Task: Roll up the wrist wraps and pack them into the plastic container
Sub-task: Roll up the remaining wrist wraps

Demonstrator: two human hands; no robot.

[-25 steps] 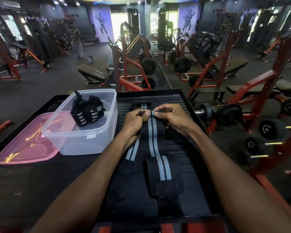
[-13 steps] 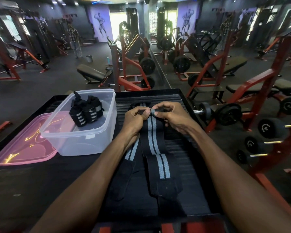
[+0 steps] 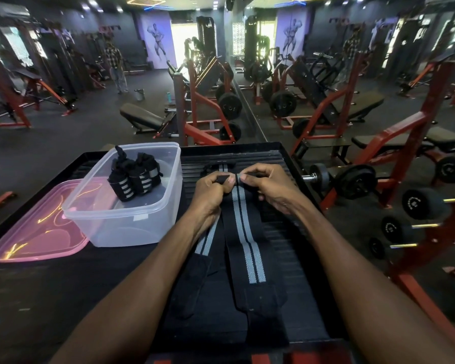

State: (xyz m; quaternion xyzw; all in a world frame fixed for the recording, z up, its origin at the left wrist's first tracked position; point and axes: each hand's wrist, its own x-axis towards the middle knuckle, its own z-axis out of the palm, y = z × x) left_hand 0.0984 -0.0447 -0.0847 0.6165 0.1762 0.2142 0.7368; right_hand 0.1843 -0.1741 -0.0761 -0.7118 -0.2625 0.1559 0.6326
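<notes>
both hands point(image 3: 243, 189) still pinch the wrist wrap point(image 3: 243, 232) end, roll barely tighter.

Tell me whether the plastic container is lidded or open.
Open. The clear plastic container has no cover on its rim; the pink lid lies flat beside it on the table, and two rolled wrist wraps sit inside.

Head camera looks forward-down, close over hands point(image 3: 243, 187).

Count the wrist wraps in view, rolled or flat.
4. Two rolled wraps stand in the clear container. One flat wrap is pinched by both hands; another flat wrap lies under the left hand. More may be hidden.
</notes>
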